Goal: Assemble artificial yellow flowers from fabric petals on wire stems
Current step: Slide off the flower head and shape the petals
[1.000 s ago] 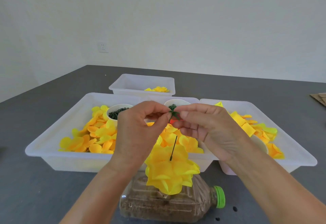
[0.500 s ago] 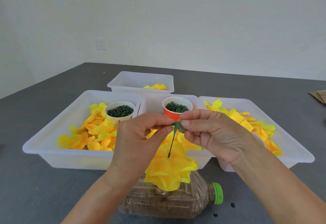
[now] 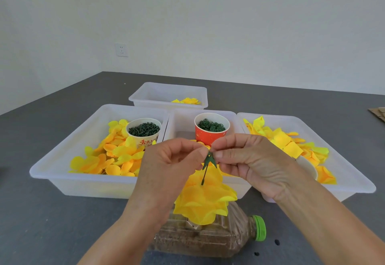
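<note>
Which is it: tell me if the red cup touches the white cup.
Apart. The head view shows the red cup and white cup in separate trays, with tray walls between them.

We see a wall socket [image 3: 121, 50] far left, what may be cardboard [image 3: 378, 112] at the table's [image 3: 41, 223] far right edge.

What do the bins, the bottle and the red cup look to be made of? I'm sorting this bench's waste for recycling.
Left bin: likely plastic, milky and translucent, since petals show through its wall. Bottle lying on its side: clear glossy plastic, brown grainy fill visible inside, with an opaque green cap, probably plastic. Red cup: probably paper, with a matte printed wall and a thin rolled white rim.
</note>
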